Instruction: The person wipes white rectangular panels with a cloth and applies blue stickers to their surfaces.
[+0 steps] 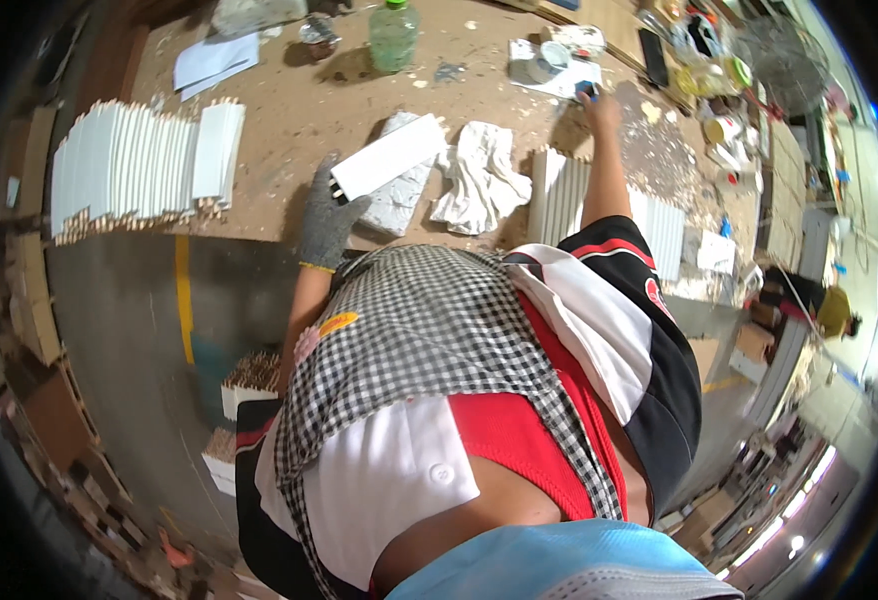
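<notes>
My left hand [331,212], in a grey knit glove, is closed on the lower left end of a white slat [389,158]. Dark bits show at the gripped end. The slat is tilted above a grey-white block [397,200] on the table. A crumpled white cloth [481,178] lies just right of the block. My bare right hand [602,103] reaches to the far right, its fingers closed around a small blue thing [587,90] whose kind is unclear. Under its fingertips lies white paper [531,72] with a white cup [549,62] on it.
White slats [129,165] stand in a long row at left; another row [659,230] is under my right arm. A green-capped bottle [394,40] and loose papers [217,62] lie at the back. Bottles and a fan [781,62] crowd the right. A person [809,300] is farther right.
</notes>
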The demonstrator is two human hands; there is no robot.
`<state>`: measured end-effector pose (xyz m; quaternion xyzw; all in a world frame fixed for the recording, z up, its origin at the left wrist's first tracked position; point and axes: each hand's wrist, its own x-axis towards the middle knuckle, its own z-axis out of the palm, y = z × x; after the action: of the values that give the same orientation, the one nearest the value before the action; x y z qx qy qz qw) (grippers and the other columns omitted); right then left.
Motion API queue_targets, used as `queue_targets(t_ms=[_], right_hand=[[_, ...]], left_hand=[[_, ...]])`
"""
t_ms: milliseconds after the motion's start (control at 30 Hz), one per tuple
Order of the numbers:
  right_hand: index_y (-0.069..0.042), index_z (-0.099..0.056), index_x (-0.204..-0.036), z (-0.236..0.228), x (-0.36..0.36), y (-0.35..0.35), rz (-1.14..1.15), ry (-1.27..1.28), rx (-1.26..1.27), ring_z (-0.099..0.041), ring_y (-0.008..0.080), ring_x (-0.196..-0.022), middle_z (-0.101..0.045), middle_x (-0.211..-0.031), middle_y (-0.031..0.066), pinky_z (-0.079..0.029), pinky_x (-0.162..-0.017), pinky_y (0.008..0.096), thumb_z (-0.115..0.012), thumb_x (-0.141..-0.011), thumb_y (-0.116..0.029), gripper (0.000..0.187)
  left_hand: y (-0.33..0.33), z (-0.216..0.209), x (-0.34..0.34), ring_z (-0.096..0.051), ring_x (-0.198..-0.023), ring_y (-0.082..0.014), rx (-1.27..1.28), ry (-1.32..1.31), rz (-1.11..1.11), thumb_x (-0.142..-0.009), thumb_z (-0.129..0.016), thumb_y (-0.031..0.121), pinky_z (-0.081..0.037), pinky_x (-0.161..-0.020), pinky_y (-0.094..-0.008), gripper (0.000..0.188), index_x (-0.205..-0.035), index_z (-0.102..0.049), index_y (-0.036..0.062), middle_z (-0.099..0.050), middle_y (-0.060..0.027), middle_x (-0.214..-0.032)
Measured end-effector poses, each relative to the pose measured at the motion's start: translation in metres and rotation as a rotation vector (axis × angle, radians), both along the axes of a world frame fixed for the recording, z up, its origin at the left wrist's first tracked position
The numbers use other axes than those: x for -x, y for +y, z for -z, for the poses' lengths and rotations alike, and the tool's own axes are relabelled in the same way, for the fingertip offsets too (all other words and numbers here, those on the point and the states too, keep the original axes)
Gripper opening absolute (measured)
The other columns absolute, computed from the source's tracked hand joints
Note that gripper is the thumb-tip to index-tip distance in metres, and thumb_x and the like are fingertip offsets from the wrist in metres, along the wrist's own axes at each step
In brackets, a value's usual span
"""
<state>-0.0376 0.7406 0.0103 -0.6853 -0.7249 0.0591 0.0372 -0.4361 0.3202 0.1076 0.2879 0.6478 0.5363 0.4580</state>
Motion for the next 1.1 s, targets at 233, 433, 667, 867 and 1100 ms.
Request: queue_targets(t_ms=[233,433,667,867,1100], right_hand=[[-0.016,-0.066,-0.13,-0.039,0.033,-0.041,-0.155,0.574,0.223,-0.072,0.0228,-0.097,-0.074,-0.11,0.0122,-0.056,-0.079,0.0346,-0.074,-0.087,-0.017,0.043],[-0.013,-0.066,-0.127,-0.128,0.169,-0.168,-0.817,0.765,0.176,-0.062,0.0303,-0.114,-0.064,-0.128,0.0114,-0.055,-0.094,0.0391,-0.064,-0.088,0.003,0.043],[-0.015,-0.068,-0.124,-0.117,0.19,-0.177,-0.963,0.459,-0.03,-0.058,0.0313,-0.118,-0.063,-0.127,0.0107,-0.051,-0.098,0.0417,-0.055,-0.089,0.003,0.042],[-0.015,-0.067,-0.126,-0.124,0.195,-0.185,-0.953,0.417,-0.008,-0.056,0.031,-0.12,-0.063,-0.128,0.0106,-0.05,-0.101,0.0411,-0.052,-0.088,0.005,0.045],[-0.014,-0.067,-0.125,-0.138,0.206,-0.194,-0.936,0.476,-0.025,-0.058,0.0325,-0.117,-0.064,-0.124,0.0115,-0.052,-0.098,0.0415,-0.055,-0.088,0.005,0.043]], left_hand=[[0.016,-0.015,-0.008,-0.061,-0.111,-0.0217,0.142,0.069,-0.167,-0.086,-0.073,0.004,-0.049,-0.096,-0.0327,0.048,-0.129,-0.056,-0.0048,-0.064,-0.0135,-0.122],[0.01,-0.002,-0.004,-0.062,-0.109,-0.021,0.079,0.112,-0.178,-0.087,-0.071,0.005,-0.05,-0.095,-0.0329,0.047,-0.13,-0.056,-0.0049,-0.065,-0.0142,-0.121],[0.012,-0.012,-0.003,-0.063,-0.109,-0.0205,0.089,0.241,-0.124,-0.087,-0.071,0.004,-0.05,-0.095,-0.0326,0.047,-0.131,-0.057,-0.0037,-0.066,-0.0137,-0.121],[0.009,-0.007,0.002,-0.063,-0.109,-0.0204,0.126,0.224,-0.116,-0.087,-0.072,0.006,-0.05,-0.095,-0.0329,0.047,-0.131,-0.057,-0.0027,-0.067,-0.0143,-0.12],[0.007,-0.003,0.004,-0.062,-0.11,-0.0202,0.061,0.185,-0.123,-0.088,-0.073,0.008,-0.049,-0.096,-0.033,0.048,-0.131,-0.057,-0.0026,-0.066,-0.0148,-0.122]])
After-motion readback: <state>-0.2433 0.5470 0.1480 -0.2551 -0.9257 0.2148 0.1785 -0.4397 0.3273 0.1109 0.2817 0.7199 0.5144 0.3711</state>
